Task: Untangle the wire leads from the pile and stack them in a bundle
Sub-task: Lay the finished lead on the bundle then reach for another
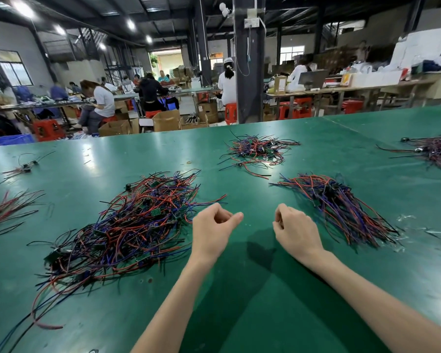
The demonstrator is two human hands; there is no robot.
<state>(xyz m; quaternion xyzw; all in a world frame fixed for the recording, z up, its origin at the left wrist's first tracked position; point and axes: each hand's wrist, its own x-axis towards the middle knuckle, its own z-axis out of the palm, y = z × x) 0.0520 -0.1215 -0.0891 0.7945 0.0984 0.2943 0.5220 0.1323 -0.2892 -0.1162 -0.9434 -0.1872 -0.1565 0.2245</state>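
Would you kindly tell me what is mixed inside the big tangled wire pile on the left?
Inside the tangled pile, small green circuit boards show among its red, blue and black strands. Anything deeper down is covered by the tangle and cannot be seen.

A factory assembly hall: a long glossy green tabletop (138, 154) carries heaps of red, blue and black wire leads (127, 225). At ten o'clock, seated workers (102, 100) on red plastic stools (47, 128) line long benches. Brown cardboard boxes (166, 121) stand at twelve, under a dark steel roof (163, 11).
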